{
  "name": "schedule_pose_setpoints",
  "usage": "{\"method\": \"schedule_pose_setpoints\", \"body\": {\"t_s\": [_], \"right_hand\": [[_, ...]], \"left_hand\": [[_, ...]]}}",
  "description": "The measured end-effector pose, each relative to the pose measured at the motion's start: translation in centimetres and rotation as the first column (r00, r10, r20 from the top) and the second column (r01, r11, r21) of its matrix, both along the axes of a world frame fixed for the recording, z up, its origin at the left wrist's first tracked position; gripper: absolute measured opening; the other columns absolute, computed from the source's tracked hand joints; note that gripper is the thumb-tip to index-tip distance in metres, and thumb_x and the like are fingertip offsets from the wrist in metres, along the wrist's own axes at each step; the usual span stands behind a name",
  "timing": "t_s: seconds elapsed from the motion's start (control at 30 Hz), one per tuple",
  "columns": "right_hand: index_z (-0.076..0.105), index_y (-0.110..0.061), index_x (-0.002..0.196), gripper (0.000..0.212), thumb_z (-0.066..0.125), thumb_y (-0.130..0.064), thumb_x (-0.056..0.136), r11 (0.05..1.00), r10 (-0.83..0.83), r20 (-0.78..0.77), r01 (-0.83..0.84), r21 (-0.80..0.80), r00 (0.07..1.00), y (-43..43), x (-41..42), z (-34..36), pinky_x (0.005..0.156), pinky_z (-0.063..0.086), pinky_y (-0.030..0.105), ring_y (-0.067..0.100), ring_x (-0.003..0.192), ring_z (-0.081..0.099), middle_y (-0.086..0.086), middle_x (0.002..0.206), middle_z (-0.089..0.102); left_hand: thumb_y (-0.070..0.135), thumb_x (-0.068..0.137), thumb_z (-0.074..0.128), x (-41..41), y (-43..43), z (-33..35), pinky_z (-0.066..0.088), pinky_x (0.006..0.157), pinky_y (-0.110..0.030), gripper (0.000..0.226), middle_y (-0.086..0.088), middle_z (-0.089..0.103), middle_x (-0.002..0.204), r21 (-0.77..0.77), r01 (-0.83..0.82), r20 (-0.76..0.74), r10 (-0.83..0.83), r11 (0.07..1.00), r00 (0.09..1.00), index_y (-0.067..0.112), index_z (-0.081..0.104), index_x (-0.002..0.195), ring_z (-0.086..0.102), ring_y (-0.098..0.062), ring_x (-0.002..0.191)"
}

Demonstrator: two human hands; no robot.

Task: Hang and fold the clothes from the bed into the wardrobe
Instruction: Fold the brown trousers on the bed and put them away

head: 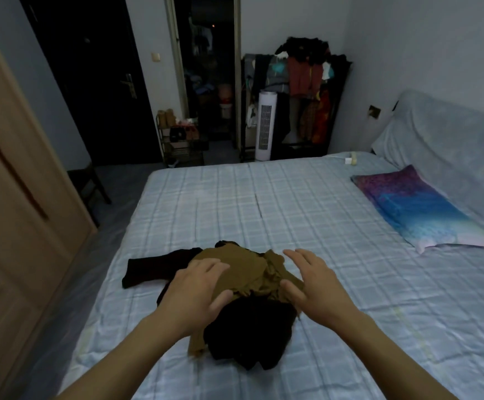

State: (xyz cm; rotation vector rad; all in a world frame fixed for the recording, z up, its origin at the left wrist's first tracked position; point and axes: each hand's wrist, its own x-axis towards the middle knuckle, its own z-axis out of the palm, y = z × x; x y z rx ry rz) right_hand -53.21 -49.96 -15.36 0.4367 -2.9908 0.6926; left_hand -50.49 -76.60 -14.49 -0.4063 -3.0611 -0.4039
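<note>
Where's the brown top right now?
Head view, lower centre: the brown top lies on the bed atop the black clothes, with the left hand resting on it and the right hand at its right edge.

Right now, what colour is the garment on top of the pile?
Olive-brown garment, lying on black clothes; the head view shows it.

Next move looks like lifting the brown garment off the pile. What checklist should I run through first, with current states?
1. Left hand on the brown garment: ok, fingers spread on it.
2. Right hand gripping it: not ok, open at its right edge.
3. Brown garment on top of the black clothes: ok.
4. Wardrobe door open: not ok, looks shut.
5. Flat space on the bed beyond the pile: ok.
</note>
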Motion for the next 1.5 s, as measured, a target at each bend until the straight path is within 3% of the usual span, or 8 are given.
{"method": "schedule_pose_setpoints", "body": {"t_s": [0.2, 0.37, 0.6, 0.8, 1.03, 1.37, 1.5], "right_hand": [[0.031, -0.028, 0.152, 0.063, 0.055, -0.045, 0.096, 0.994, -0.059, -0.033, 0.061, 0.095, 0.998, 0.7, -1.7, 1.1, 0.111, 0.035, 0.043, 0.019, 0.138, 0.036, -0.001, 0.153, 0.036], [0.029, -0.031, 0.152, 0.062, 0.053, -0.047, 0.096, 0.980, -0.065, -0.016, 0.067, 0.186, 0.998, 0.5, -3.2, 0.4, 0.112, 0.034, 0.040, 0.017, 0.141, 0.033, -0.002, 0.154, 0.035], [0.031, -0.030, 0.151, 0.061, 0.053, -0.047, 0.097, 0.985, -0.085, 0.089, 0.071, 0.156, 0.992, 0.9, -6.2, -3.8, 0.111, 0.035, 0.038, 0.016, 0.140, 0.035, -0.004, 0.153, 0.035], [0.036, -0.032, 0.145, 0.056, 0.054, -0.045, 0.094, 0.993, -0.068, 0.179, 0.049, 0.105, 0.981, 2.2, -11.2, -7.9, 0.102, 0.040, 0.037, 0.018, 0.128, 0.045, -0.007, 0.140, 0.045], [0.036, -0.033, 0.146, 0.052, 0.051, -0.043, 0.097, 0.992, -0.112, 0.277, 0.092, 0.085, 0.954, 4.7, -19.5, -14.3, 0.099, 0.039, 0.033, 0.017, 0.125, 0.046, -0.005, 0.139, 0.048], [0.040, -0.029, 0.143, 0.043, 0.045, -0.034, 0.100, 0.979, -0.201, 0.460, 0.185, 0.082, 0.865, 5.8, -31.5, -28.6, 0.097, 0.042, 0.033, 0.017, 0.119, 0.050, -0.003, 0.135, 0.051], [0.036, -0.029, 0.146, 0.047, 0.045, -0.037, 0.100, 0.976, -0.207, 0.502, 0.210, 0.051, 0.840, 5.5, -34.7, -34.5, 0.099, 0.040, 0.030, 0.015, 0.119, 0.050, -0.004, 0.137, 0.050]], "left_hand": [[0.056, 0.097, 0.046, -3.5, -0.9, -1.6, 0.033, 0.109, -0.036, 0.057, 0.011, 0.037, 0.153, 0.111, 0.046, -0.030, -0.043, 0.993, 0.999, 0.031, 0.039, 0.147, 0.034, -0.013, 0.139], [0.057, 0.096, 0.049, -5.8, -1.2, -4.1, 0.036, 0.112, -0.038, 0.054, 0.011, 0.042, 0.148, 0.256, 0.045, 0.070, -0.065, 0.966, 0.995, 0.031, 0.043, 0.144, 0.037, -0.013, 0.136], [0.057, 0.097, 0.043, -8.9, 0.0, -6.3, 0.031, 0.114, -0.036, 0.057, 0.010, 0.034, 0.155, 0.067, 0.092, 0.128, -0.100, 0.993, 0.987, 0.033, 0.038, 0.148, 0.029, -0.014, 0.142], [0.057, 0.098, 0.042, -14.0, 1.3, -8.2, 0.032, 0.111, -0.033, 0.056, 0.012, 0.034, 0.154, 0.025, 0.094, 0.203, -0.097, 0.995, 0.974, 0.032, 0.037, 0.148, 0.030, -0.012, 0.141], [0.046, 0.103, 0.039, -23.4, 5.4, -12.5, 0.036, 0.105, -0.031, 0.047, 0.012, 0.040, 0.149, 0.036, 0.156, 0.307, -0.160, 0.987, 0.938, 0.031, 0.037, 0.148, 0.037, -0.011, 0.134], [0.044, 0.102, 0.041, -39.6, 11.3, -24.9, 0.038, 0.109, -0.038, 0.042, 0.006, 0.046, 0.144, 0.051, 0.194, 0.449, -0.196, 0.980, 0.872, 0.028, 0.042, 0.141, 0.042, -0.016, 0.130], [0.032, 0.103, 0.041, -44.4, 13.6, -31.3, 0.043, 0.101, -0.039, 0.032, 0.001, 0.051, 0.135, 0.034, 0.255, 0.488, -0.239, 0.966, 0.839, 0.025, 0.048, 0.133, 0.046, -0.019, 0.117]]}}
